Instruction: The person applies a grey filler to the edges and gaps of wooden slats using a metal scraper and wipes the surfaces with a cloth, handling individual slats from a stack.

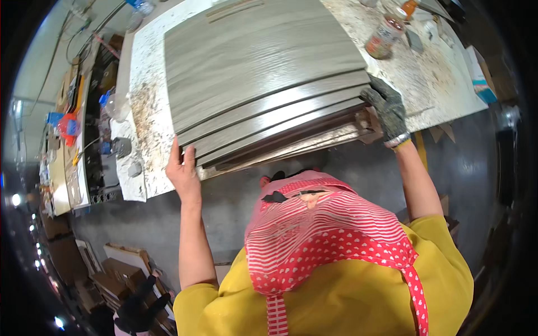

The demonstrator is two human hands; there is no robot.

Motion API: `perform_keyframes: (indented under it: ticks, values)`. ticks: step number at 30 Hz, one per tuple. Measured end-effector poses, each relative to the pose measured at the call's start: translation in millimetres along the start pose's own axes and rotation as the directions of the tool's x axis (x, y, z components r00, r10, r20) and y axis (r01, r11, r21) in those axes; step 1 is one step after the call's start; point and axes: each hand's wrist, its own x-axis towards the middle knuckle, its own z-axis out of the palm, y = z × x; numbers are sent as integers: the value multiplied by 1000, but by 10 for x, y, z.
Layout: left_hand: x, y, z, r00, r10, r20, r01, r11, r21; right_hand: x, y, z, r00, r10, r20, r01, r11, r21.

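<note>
Here's the big white counter, blotched brown, and right on it, along its near edge, sits the stack of grey panels, with dark brown pieces showing underneath. The near edges step out toward the person like stairs, and that's my worry: smooth faces, uneven edges, so one harder pull could set an upper sheet sliding. They're close to the counter's front, too; drag them unevenly and a corner could tip over it, though I can't tell whether anything overhangs.

Now the hands! The gloved right hand has its grip closed over the near right corner; the bare left hand has thumb and fingers pinched on the near left one. If the layers shift, those bare fingertips look likeliest to get nipped.

Count time, big to small: one counter; at least three grey panels, the rest hidden; brown pieces too buried to number; two hands, one glove. At the far right, one bottle with a reddish drink; by the left edge, one clear bottle with a blue cap. Smallest, two grey lumps on the left.
</note>
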Motion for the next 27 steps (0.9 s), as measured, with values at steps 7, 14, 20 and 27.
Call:
perform_keyframes:
  ticks: [7, 14, 20, 27]
  values:
    - [-8, -160, -263, 956, -124, 265, 165, 977, -137, -80, -186, 38, 971, 227, -71, -227, 974, 8]
    - [-92, -63, -184, 937, -296, 185, 321, 939, -124, -106, -385, 139, 909, 402, -110, -388, 913, 128]
    - [-126, -66, -75, 949, -292, 117, 311, 928, -206, -102, -256, 140, 943, 314, -110, -313, 950, 26]
    - [-178, -76, -117, 913, -335, 232, 370, 920, -129, -141, -102, 148, 958, 260, -117, -274, 954, -124]
